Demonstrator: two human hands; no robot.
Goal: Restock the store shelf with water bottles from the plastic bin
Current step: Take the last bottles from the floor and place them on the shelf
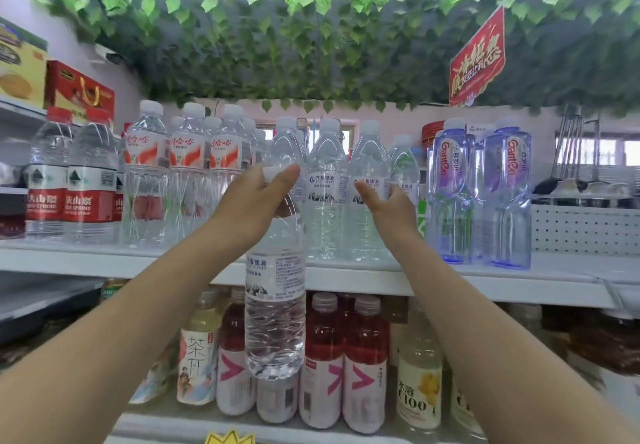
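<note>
- At the front edge of the upper shelf (104,262), the left hand (254,201) grips a water bottle (275,305) by the neck, with the fingers clamped just below the cap. The bottle hangs upright in front of that edge and does not rest on it.
- Further right, the right hand (389,206) has its fingers curled round a shelved bottle (403,163) in the same-brand row, and the thumb points left.
- Ganten bottles (505,201) stand just beside it, toward the right end of the shelf.

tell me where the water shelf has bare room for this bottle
Bare shelf lies right of the purple Ganten bottles, before the perforated panel. Everywhere left of that is crowded: rows stand packed, leaving only a thin front edge. The left hand holds the water bottle by its top; the right hand grips a shelved bottle.
</note>
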